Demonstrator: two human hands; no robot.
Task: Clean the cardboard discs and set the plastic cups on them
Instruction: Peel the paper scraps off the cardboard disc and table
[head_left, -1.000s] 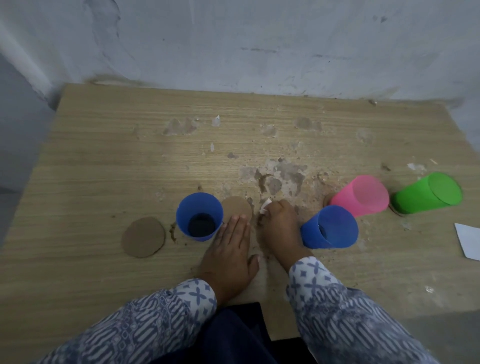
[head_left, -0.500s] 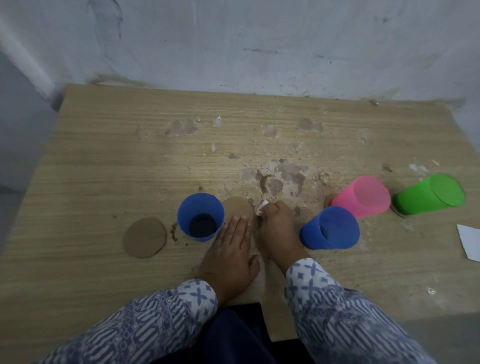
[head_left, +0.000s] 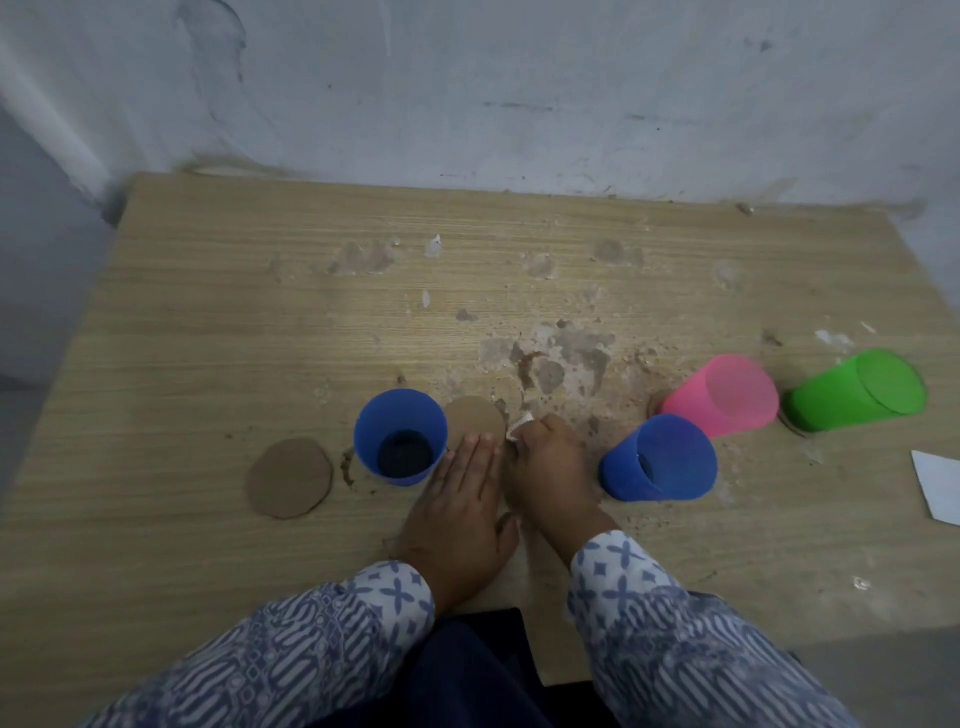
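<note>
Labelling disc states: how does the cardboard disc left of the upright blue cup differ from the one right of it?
The left disc lies untouched and fully in view; the right disc is partly under the left hand. The right hand pinches a white scrap at the right disc's edge, not the left disc's. Both are brown, lie flat, and carry no cup.

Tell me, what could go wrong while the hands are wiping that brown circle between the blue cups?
The left hand presses the cardboard disc just beside the upright blue cup; a sideways slip might knock it. The right hand pinches a white scrap at the disc's edge, and the table there is gritty, so wiping might drag dirt back on.
</note>
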